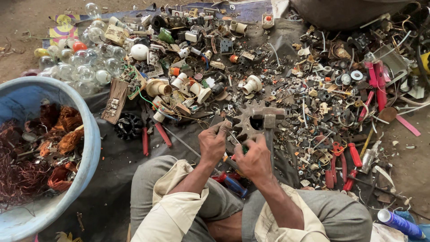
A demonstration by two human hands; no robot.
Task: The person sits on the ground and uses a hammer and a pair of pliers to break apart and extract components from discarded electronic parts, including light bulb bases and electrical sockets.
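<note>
Where metal lies, toothed gear (pixel 251 120).

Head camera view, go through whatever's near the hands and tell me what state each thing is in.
Left hand: pinching a small part.
Right hand: closed on a hammer.
Gear wheel: flat under the hammer head.
Blue tub: holding copper wire.
Red pliers: lying unused.

Left hand (pixel 213 142) and right hand (pixel 254 160) close together between knees, fingers curled, sleeves rolled up forearms.
</note>
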